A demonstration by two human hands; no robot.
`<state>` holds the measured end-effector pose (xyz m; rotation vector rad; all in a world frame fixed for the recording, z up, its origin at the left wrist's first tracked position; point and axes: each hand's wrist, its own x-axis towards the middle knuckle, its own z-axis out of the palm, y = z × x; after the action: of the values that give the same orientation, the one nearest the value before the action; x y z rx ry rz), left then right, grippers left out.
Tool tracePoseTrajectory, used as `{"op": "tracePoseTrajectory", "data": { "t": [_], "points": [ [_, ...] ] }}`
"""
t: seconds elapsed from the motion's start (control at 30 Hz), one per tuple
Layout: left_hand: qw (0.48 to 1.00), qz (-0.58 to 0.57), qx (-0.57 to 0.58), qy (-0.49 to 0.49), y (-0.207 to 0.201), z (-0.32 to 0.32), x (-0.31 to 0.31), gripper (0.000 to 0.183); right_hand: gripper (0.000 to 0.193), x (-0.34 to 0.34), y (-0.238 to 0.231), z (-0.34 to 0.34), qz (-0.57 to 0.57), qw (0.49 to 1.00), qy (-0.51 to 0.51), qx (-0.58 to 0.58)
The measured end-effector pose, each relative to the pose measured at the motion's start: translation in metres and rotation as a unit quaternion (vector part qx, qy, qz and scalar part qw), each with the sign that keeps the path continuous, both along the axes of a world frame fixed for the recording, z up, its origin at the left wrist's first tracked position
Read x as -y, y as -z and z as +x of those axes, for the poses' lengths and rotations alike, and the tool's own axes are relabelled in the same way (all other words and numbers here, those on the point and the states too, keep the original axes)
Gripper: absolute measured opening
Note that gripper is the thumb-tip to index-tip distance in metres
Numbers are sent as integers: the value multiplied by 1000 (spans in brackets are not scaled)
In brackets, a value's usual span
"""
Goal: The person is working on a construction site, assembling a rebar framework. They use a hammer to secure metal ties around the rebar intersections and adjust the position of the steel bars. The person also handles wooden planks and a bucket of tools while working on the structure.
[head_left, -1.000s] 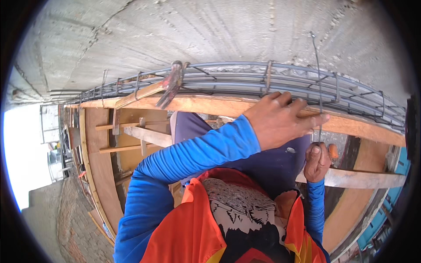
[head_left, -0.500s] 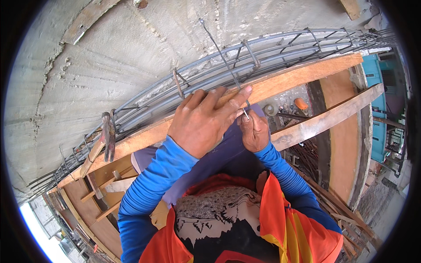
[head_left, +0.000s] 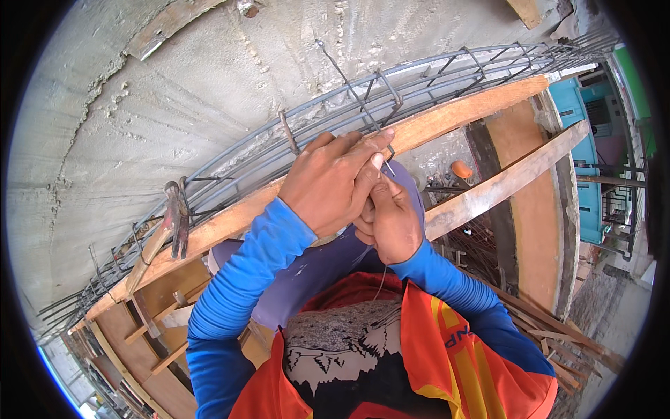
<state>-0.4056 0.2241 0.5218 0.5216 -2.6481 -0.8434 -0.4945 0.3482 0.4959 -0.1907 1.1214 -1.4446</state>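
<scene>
A thin dark steel rod (head_left: 347, 82) slants from the concrete wall across the rebar to a wooden plank (head_left: 460, 115), where its end bends over the near edge. My left hand (head_left: 328, 185) lies across the plank, index finger by the rod's bent end and thumb tucked down against the right hand. Just below, my right hand (head_left: 392, 223) is closed around a thin wire (head_left: 382, 283), whose tail hangs under the fist. A short pale tip shows above the thumbs. The left fingertips' exact hold is partly hidden, but they press together at the wire.
A long rebar cage (head_left: 436, 84) curves along the concrete wall (head_left: 209, 84). A claw hammer (head_left: 174, 220) hangs at the cage on the left. Wooden braces (head_left: 506, 178) and formwork panels (head_left: 537, 216) stand at right. An orange object (head_left: 461, 169) lies below.
My right hand has moved left and up against the left thumb, its fingers now curled in. The wire tail now shows below it. The view has shifted slightly.
</scene>
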Motion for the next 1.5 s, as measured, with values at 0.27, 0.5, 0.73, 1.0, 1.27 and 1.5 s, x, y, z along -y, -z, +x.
{"op": "tracePoseTrajectory", "data": {
  "t": [0.27,0.5,0.73,1.0,1.27,1.5],
  "points": [
    [999,-22,-31,-11,3,6,-1,38,38,-7,-6,-96,3,915,-219,-340],
    [999,-13,-36,-10,3,6,-3,37,43,-12,71,-67,-49,991,-93,-80],
    [1000,4,-14,6,-2,7,1,39,37,-2,31,11,-44,925,68,370],
    [1000,27,5,0,-6,9,2,42,21,-2,-57,-72,137,971,-171,93],
    [993,21,-110,-47,-1,15,-5,36,43,-18,58,-95,-9,972,-201,-123],
    [975,-89,-175,-101,19,28,-13,35,42,-9,21,-4,79,982,-26,169]
  ]
}}
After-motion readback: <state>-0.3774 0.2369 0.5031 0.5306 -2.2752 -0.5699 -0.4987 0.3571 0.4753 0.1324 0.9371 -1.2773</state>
